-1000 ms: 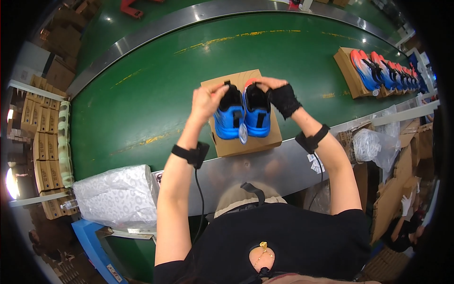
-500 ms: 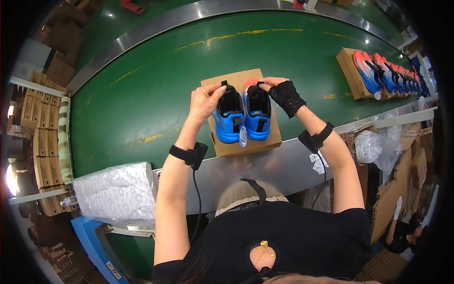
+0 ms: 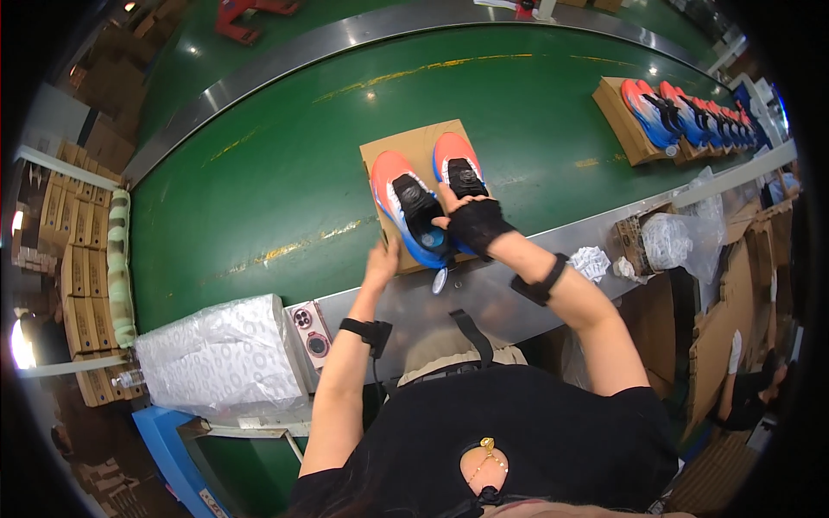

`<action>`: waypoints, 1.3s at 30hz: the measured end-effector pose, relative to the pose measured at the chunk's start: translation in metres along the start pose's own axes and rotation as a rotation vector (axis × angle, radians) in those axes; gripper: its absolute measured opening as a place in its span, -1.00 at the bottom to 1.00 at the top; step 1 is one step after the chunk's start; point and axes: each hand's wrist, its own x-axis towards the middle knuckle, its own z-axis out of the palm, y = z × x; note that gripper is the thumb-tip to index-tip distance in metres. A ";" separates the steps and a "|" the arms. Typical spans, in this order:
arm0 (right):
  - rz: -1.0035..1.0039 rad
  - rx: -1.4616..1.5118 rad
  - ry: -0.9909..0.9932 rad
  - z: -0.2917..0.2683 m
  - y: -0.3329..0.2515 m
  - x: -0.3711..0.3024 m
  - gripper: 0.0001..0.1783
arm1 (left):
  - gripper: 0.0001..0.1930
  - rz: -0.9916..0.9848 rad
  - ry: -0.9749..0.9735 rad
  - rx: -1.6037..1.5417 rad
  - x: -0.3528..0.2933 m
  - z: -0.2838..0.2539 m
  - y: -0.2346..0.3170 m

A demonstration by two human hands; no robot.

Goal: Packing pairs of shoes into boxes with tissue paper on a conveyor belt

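Note:
A pair of running shoes, coral at the toe fading through white to blue at the heel, rests on a brown cardboard box [image 3: 371,155], toes pointing away from me. The left shoe [image 3: 393,168] has a black tongue and an oval tag hanging at its heel. My right hand [image 3: 466,214], in a black fingerless glove, lies over the right shoe [image 3: 453,151], its thumb and forefinger apart near the opening, hiding most of the heel. Beside the box's near left edge is my left hand [image 3: 381,264], off the shoes, its fingers blurred and partly hidden.
The box lies on a green conveyor belt [image 3: 285,190] with a metal rim. More shoes [image 3: 652,112] on boxes line up at the far right. Near left are a plastic-wrapped stack of patterned paper [image 3: 216,350] and a pink phone [image 3: 308,332]. Crumpled white paper [image 3: 590,263] lies near right.
Both hands have let go of the black tabs at the shoes' openings. My left hand dropped to the box's near left side; my right shifted nearer over the right shoe. The coral toes are now uncovered.

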 end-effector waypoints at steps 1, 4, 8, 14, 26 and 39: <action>0.003 0.045 0.013 0.005 0.001 0.005 -0.60 | -0.44 0.107 0.145 -0.034 0.001 0.022 -0.011; 0.047 0.075 0.024 0.031 0.010 0.014 -0.49 | -0.48 0.082 0.083 -0.126 0.017 0.029 -0.040; -0.221 0.090 0.043 0.023 0.017 -0.057 -0.58 | -0.54 0.586 0.162 0.099 0.028 -0.015 -0.038; -0.653 -0.091 0.030 0.090 0.048 -0.134 -0.65 | -0.41 -0.056 0.061 -0.264 0.024 -0.078 0.049; 0.119 0.275 0.729 0.025 0.037 -0.090 -0.20 | -0.54 0.329 -0.020 -0.011 -0.028 0.037 0.178; 0.715 1.385 0.666 0.026 0.232 -0.129 -0.43 | -0.50 0.182 0.320 0.060 -0.004 -0.030 0.052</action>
